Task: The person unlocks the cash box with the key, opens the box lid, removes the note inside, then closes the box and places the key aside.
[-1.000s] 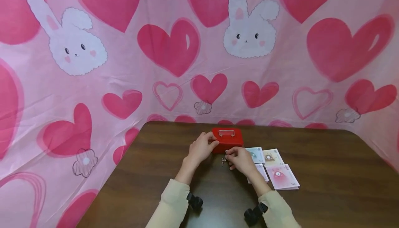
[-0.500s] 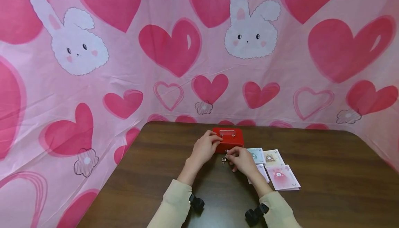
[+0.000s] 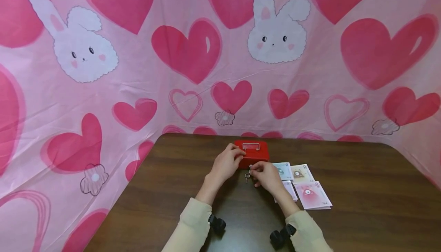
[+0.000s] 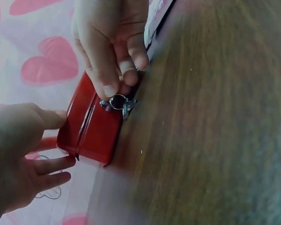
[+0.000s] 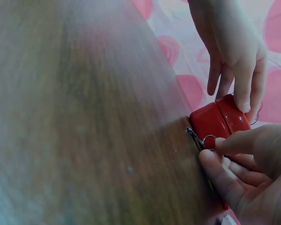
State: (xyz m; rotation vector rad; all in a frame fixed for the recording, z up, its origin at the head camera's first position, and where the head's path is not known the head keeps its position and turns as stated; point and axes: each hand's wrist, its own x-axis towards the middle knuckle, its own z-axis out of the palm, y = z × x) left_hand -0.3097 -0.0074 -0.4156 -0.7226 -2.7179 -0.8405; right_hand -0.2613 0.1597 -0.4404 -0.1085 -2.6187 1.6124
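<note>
A small red cash box [image 3: 262, 154] with a metal carrying handle [image 3: 250, 147] stands near the table's far side, its lid down. My right hand [image 3: 267, 176] pinches a key [image 4: 104, 103] at the front of the box between thumb and forefinger. From it hangs a key ring [image 5: 209, 142], and a second key [image 4: 128, 110] dangles over the table. My left hand [image 3: 225, 162] rests at the left end of the box, thumb near the front of the lid, the other fingers fairly straight and spread along the side.
Right of the box lie several toy banknotes, among them a green one [image 3: 283, 171], a yellow one [image 3: 301, 174] and a pink one [image 3: 312, 195]. The brown wooden table [image 3: 165, 190] ends at a pink cloth [image 3: 186, 68] printed with hearts and rabbits.
My left hand has slid slightly right and farther onto the lid since a second ago. The right hand stays at the key, and the box has not moved.
</note>
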